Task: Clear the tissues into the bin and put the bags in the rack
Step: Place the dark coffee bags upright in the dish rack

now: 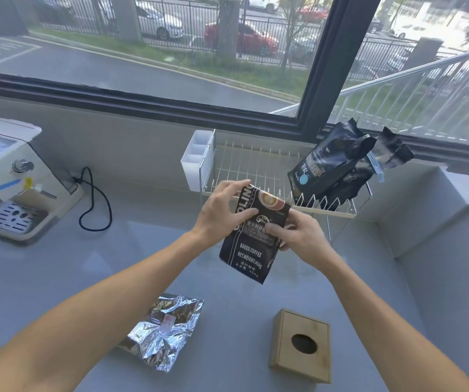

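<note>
I hold a black coffee bag [251, 251] with both hands above the grey counter, just in front of the white wire rack [253, 168]. My left hand [223, 213] grips its upper left edge, and my right hand [301, 236] pinches its right side. Two black coffee bags [329, 162] lean in the right end of the rack, one with a blue clip. A crumpled silver foil bag [165, 332] lies on the counter near me. No tissues are in view.
A wooden box [301, 345] with a round hole stands at the front right. A white espresso machine [15, 176] with a black cord [94, 205] sits at the left. A white divided holder [198, 159] hangs on the rack's left end. A window runs behind.
</note>
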